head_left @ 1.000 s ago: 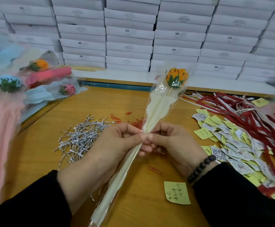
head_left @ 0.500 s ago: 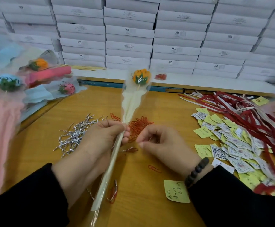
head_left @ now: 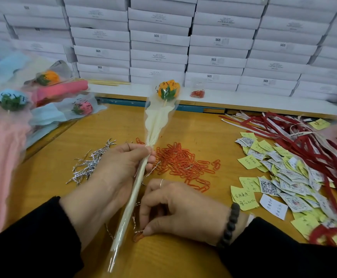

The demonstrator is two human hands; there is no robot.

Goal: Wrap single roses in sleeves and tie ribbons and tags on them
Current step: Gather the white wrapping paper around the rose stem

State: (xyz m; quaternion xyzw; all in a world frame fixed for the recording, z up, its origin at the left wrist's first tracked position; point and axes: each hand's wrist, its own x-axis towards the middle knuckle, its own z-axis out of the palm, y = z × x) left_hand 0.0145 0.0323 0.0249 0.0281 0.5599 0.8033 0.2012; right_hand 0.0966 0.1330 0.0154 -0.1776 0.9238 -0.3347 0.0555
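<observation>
Boxes [head_left: 159, 40], white and stacked in rows, wall off the back of a wooden worktable [head_left: 209, 129] laid out for assembly, each supply in its own heap within reach. Finished roses [head_left: 43, 93] in pastel sleeves pile up at the far left, out of the working zone. Red ribbons [head_left: 296, 137] sprawl along the right edge, with yellow notes and printed tags [head_left: 280, 173] just inside them. Orange paper clips [head_left: 181, 161] sit at centre, silver twist ties [head_left: 89, 165] to their left. The left hand [head_left: 121, 167] is closed round the gathered neck of a clear sleeve [head_left: 159, 121], holding it tilted up off the table so the wrap appears to stay cinched below the orange rose [head_left: 167, 90] printed over with "LOVE". The right hand [head_left: 175, 207], low beside the stem end, pinches one twist tie [head_left: 135, 219] and seemingly an orange clip [head_left: 138, 236] against the tabletop, likely picking up the fastener for that neck
</observation>
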